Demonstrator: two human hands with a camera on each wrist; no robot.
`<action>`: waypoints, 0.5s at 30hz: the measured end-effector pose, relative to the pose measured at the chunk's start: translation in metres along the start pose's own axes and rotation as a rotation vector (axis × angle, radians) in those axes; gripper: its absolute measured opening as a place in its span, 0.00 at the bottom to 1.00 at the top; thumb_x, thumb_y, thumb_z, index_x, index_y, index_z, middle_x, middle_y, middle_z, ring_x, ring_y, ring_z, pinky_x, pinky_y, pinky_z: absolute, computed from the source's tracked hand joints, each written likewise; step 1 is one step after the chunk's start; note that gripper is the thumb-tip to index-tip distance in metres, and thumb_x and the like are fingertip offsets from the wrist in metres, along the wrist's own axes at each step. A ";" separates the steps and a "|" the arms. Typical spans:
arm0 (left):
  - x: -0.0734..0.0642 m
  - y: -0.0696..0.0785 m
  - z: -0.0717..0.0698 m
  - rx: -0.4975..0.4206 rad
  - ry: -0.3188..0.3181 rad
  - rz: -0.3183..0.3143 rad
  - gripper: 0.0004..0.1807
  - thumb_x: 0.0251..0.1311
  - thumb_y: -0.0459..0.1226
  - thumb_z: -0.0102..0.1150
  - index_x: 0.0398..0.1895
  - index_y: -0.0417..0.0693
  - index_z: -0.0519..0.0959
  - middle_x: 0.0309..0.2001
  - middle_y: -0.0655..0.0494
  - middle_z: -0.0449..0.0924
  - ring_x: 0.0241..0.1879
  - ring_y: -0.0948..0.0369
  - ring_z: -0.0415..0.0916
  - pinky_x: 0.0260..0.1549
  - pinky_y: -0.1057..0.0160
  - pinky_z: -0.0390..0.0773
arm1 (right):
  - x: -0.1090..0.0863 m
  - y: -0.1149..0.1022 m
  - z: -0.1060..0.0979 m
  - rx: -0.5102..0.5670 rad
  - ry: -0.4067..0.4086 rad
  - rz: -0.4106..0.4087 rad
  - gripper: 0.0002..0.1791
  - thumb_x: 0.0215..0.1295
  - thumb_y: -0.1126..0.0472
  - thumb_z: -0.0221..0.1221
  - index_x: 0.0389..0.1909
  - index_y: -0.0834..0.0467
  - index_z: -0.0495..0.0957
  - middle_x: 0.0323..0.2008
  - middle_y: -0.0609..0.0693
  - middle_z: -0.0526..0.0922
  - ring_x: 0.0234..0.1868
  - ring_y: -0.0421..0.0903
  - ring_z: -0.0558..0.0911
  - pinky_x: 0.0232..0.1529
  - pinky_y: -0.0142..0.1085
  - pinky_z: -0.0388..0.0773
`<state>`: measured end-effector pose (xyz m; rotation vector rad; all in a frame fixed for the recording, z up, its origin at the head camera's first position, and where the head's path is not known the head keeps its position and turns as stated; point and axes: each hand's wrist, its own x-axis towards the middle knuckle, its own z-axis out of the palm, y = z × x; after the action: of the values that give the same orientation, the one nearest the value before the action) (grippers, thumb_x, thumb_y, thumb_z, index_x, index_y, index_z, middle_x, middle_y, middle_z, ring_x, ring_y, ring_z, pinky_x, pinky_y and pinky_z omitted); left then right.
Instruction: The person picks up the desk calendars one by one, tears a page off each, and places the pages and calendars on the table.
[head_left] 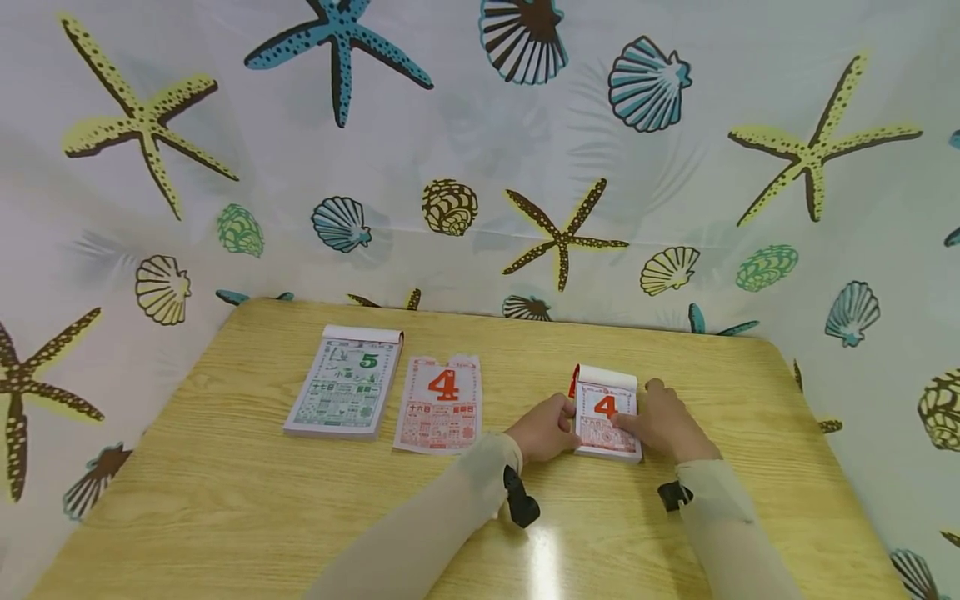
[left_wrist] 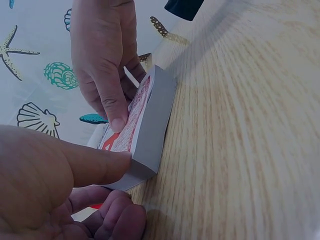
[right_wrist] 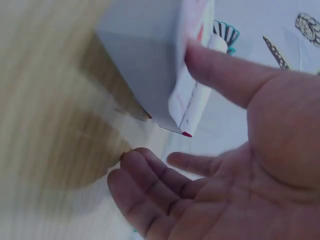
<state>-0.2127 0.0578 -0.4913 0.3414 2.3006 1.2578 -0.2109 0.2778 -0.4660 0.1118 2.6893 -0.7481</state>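
Note:
A small tear-off calendar [head_left: 609, 440] with a red 4 on its top sheet lies on the table between both hands. My left hand [head_left: 546, 429] grips its left side, the thumb over the near corner and the other fingers curled low against the edge, as the left wrist view shows. The thumb of my right hand [head_left: 667, 425] rests on the top sheet near the 4. Seen from the right wrist, that sheet bows up at its side edge by the thumb, while the other fingers [right_wrist: 145, 192] extend loosely beside the thick paper block [right_wrist: 145, 55].
A loose torn sheet [head_left: 438, 421] with a red 4 lies left of my left hand. Farther left is a larger tear-off calendar [head_left: 341, 400] showing a green 5. Behind the wooden table [head_left: 225, 500] hangs a cloth [head_left: 465, 275] printed with shells and starfish.

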 end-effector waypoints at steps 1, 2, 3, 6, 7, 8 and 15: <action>0.001 0.000 0.001 0.003 -0.003 -0.003 0.19 0.69 0.36 0.66 0.57 0.44 0.72 0.43 0.53 0.74 0.41 0.58 0.70 0.46 0.58 0.72 | 0.001 0.000 -0.001 -0.001 0.006 -0.017 0.46 0.69 0.49 0.66 0.71 0.76 0.56 0.64 0.77 0.67 0.63 0.69 0.73 0.64 0.61 0.72; 0.001 0.000 0.001 0.003 -0.005 -0.004 0.19 0.69 0.36 0.67 0.57 0.44 0.72 0.43 0.53 0.74 0.41 0.58 0.70 0.45 0.58 0.72 | 0.001 0.001 -0.002 0.003 0.009 -0.036 0.49 0.69 0.49 0.67 0.74 0.76 0.53 0.66 0.78 0.64 0.65 0.70 0.70 0.66 0.64 0.68; 0.001 0.000 0.002 -0.001 -0.008 -0.002 0.19 0.69 0.36 0.66 0.58 0.44 0.72 0.43 0.53 0.74 0.41 0.58 0.70 0.45 0.58 0.72 | 0.002 0.002 -0.003 0.015 0.003 -0.056 0.49 0.69 0.50 0.67 0.75 0.75 0.51 0.67 0.77 0.64 0.66 0.70 0.69 0.67 0.64 0.68; 0.001 0.000 0.003 -0.009 -0.006 -0.004 0.20 0.68 0.35 0.67 0.58 0.43 0.72 0.44 0.53 0.74 0.41 0.58 0.71 0.45 0.58 0.73 | 0.008 0.005 -0.003 0.062 -0.006 -0.106 0.47 0.72 0.52 0.63 0.77 0.73 0.50 0.66 0.75 0.66 0.65 0.66 0.71 0.67 0.62 0.68; 0.001 -0.001 0.003 -0.011 -0.005 -0.004 0.20 0.68 0.35 0.67 0.59 0.43 0.72 0.44 0.53 0.74 0.41 0.58 0.71 0.46 0.58 0.73 | 0.010 0.006 -0.002 0.080 -0.007 -0.118 0.46 0.74 0.51 0.61 0.78 0.72 0.50 0.67 0.74 0.66 0.66 0.65 0.71 0.68 0.62 0.68; 0.001 -0.001 0.003 -0.014 -0.002 -0.005 0.20 0.68 0.35 0.67 0.59 0.43 0.72 0.44 0.53 0.74 0.42 0.58 0.71 0.46 0.57 0.73 | 0.012 0.006 -0.002 0.086 -0.006 -0.127 0.45 0.76 0.51 0.59 0.78 0.72 0.49 0.68 0.74 0.67 0.67 0.65 0.71 0.68 0.62 0.67; -0.001 -0.003 0.000 0.001 0.000 -0.023 0.24 0.67 0.38 0.68 0.63 0.43 0.73 0.46 0.53 0.75 0.45 0.58 0.72 0.52 0.55 0.75 | 0.022 0.010 -0.002 0.053 0.074 -0.181 0.27 0.79 0.56 0.55 0.70 0.68 0.67 0.59 0.68 0.77 0.56 0.60 0.78 0.59 0.56 0.76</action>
<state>-0.2117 0.0559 -0.4931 0.3144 2.2985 1.2454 -0.2309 0.2867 -0.4768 -0.0934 2.7776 -0.8852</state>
